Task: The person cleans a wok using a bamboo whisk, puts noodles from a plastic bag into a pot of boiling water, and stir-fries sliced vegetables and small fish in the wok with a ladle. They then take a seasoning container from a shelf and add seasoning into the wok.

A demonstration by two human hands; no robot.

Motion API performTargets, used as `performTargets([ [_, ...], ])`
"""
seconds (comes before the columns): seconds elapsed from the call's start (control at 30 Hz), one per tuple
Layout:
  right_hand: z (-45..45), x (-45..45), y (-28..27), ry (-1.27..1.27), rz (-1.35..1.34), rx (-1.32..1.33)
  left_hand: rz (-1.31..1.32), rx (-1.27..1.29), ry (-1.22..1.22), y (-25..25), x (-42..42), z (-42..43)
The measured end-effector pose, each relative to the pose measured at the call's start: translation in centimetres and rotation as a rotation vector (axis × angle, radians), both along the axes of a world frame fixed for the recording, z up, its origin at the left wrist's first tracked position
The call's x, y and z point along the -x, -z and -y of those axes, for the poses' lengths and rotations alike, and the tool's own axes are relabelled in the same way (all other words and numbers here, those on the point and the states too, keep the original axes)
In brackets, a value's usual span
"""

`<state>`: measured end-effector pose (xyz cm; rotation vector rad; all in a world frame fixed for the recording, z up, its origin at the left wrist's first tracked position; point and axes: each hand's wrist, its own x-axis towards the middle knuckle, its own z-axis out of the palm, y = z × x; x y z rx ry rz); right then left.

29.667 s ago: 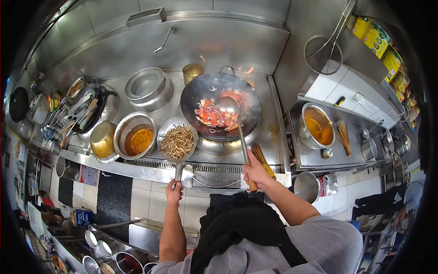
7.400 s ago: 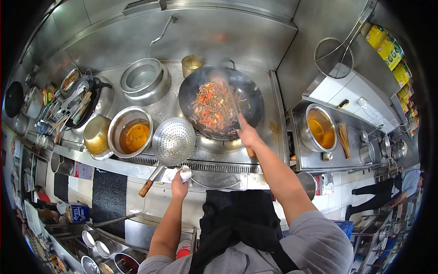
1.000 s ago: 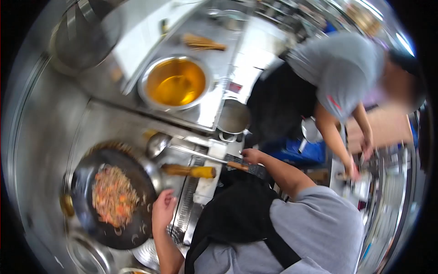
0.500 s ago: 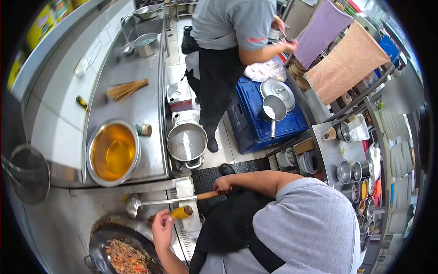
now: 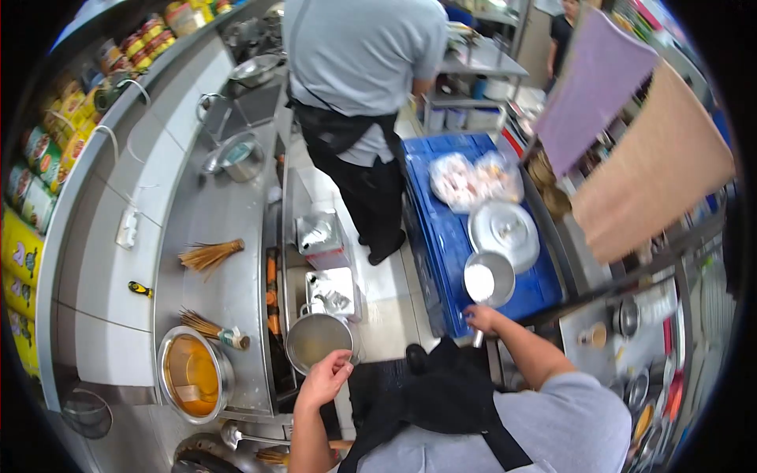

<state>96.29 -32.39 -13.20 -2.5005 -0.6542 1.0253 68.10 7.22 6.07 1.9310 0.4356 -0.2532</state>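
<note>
My right hand [image 5: 482,318] is closed on the handle of a metal saucepan [image 5: 489,280] on a blue crate. A round lid [image 5: 505,235] lies beside that pan. My left hand [image 5: 325,380] is in the air by the rim of a large two-handled pot [image 5: 314,337]; its fingers are loosely bent and hold nothing. Low on the left, a ladle [image 5: 240,435] lies on the stove edge, near a bamboo brush [image 5: 272,456]. Only the rim of the wok [image 5: 201,449] shows.
A basin of orange-yellow liquid [image 5: 221,378] and bamboo brushes [image 5: 211,254] sit on the steel counter [image 5: 197,209]. Plastic bags [image 5: 465,180] lie on the blue crate [image 5: 430,252]. Ahead stands a co-worker [image 5: 363,71]. Cloths [image 5: 654,158] hang at the right.
My right hand has let go of the ladle and moved to the saucepan handle. My left hand has left the stove area. The view has turned, and the co-worker now faces away.
</note>
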Motion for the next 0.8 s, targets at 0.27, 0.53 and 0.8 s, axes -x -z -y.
performTargets([
  [0.27, 1.3, -12.3, -6.5, 0.336, -0.366, -0.217, 0.063, -0.241, -0.221, -5.0, -10.1, -10.8],
  [0.53, -11.0, -29.1, -18.8, 0.181, -0.156, -0.492, 0.61, -0.133, -0.597, -19.3, -19.5, -27.2],
  [0.8, -26.5, -46.5, -39.3, -0.405, 0.356, -0.243, 0.922, -0.508, -0.312, -35.0, -42.0, -38.3],
])
